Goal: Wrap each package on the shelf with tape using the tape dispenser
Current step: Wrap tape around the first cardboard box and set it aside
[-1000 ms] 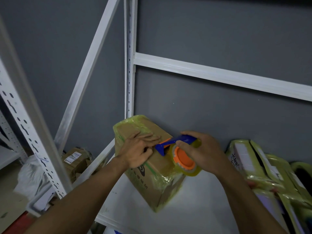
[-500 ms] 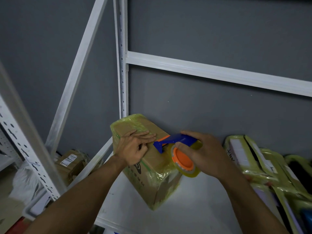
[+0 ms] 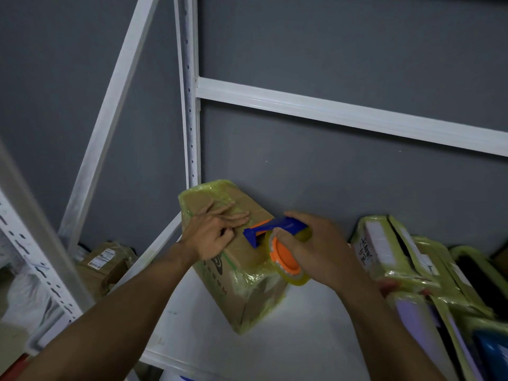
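On shelf (image 3: 275,353), right hand (image 3: 321,248) half-hiding tape dispenser (image 3: 275,228)

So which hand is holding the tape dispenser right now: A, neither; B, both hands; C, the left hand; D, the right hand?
D: the right hand grips the tape dispenser against the cardboard box, while the left hand rests on the box top.
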Demonstrator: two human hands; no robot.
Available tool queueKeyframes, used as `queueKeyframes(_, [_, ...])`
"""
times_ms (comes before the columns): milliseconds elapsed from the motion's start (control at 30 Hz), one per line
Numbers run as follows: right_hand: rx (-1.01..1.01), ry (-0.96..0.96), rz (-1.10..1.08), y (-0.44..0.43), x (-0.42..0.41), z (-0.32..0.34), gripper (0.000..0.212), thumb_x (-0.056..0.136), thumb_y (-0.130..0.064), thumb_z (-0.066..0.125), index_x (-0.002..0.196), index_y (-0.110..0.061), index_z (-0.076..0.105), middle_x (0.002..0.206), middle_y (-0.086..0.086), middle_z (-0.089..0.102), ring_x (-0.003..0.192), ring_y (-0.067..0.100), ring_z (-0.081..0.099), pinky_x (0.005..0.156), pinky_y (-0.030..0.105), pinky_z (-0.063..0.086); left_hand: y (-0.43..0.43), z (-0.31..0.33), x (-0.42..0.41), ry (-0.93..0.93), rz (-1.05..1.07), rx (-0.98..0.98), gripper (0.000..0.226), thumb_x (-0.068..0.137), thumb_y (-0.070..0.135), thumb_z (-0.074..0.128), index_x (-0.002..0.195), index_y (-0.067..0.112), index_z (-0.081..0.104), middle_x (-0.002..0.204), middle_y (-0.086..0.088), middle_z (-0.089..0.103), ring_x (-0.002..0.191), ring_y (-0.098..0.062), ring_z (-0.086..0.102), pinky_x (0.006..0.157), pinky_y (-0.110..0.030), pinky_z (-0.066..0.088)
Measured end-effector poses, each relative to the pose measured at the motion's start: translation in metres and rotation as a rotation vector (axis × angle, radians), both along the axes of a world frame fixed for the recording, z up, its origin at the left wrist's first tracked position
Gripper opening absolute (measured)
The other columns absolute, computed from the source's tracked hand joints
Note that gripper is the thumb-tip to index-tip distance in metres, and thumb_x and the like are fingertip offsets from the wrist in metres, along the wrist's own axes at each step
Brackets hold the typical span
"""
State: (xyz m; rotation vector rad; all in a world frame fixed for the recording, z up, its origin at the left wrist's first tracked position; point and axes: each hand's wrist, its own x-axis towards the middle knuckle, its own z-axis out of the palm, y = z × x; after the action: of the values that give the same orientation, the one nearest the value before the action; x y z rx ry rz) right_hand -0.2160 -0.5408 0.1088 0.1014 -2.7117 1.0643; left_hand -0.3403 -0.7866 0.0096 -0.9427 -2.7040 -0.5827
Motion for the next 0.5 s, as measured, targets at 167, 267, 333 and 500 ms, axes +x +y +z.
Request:
queueKeyframes(167, [-0.037, -0.038, -0.016, 0.001, -0.001, -0.001, 0.046, 0.09, -0.052, 0.071, 0.132, -0.034, 0.064, 0.117, -0.022, 0.058, 0.114, 0.004, 0.055, 0.099, 0.026, 0.047, 0.006, 0.003, 0.015, -0.09, -0.055, 0.015, 0.072, 0.081, 0.042, 0.022, 0.151, 0.041, 0.04, 0.156, 0.031, 0.027, 0.151, 0.003, 0.008, 0.125, -0.037, -0.006])
queueKeyframes(267, [-0.073, -0.033, -0.016, 0.0, 0.0, -0.004, 0.048, 0.088, -0.057, 0.071, 0.129, -0.035, 0.064, 0.115, -0.024, 0.058, 0.115, 0.004, 0.056, 0.103, 0.03, 0.048, 0.009, -0.012, 0.026, 0.011, -0.01, 0.087, 0.063, 0.086, 0.036, 0.03, 0.144, 0.045, 0.05, 0.151, 0.029, 0.041, 0.146, 0.005, 0.023, 0.124, -0.033, 0.01])
queueKeyframes(333, [-0.095, -0.034, -0.021, 0.0, 0.001, -0.004, 0.047, 0.089, -0.057, 0.07, 0.129, -0.034, 0.065, 0.113, -0.024, 0.059, 0.111, 0.001, 0.056, 0.098, 0.025, 0.045, 0.012, -0.021, 0.026, 0.085, 0.035, 0.153, 0.058, 0.087, 0.032, 0.033, 0.138, 0.041, 0.06, 0.145, 0.027, 0.049, 0.142, 0.004, 0.034, 0.121, -0.035, 0.021])
queueKeyframes(500, [-0.069, -0.02, -0.027, -0.001, -0.001, -0.002, 0.04, 0.096, -0.05, 0.064, 0.131, -0.031, 0.064, 0.122, -0.016, 0.063, 0.119, 0.008, 0.057, 0.094, 0.024, 0.044, 0.011, -0.021, 0.017, 0.131, 0.041, 0.158, 0.057, 0.087, 0.029, 0.033, 0.134, 0.039, 0.063, 0.14, 0.026, 0.054, 0.138, 0.003, 0.042, 0.117, -0.031, 0.025])
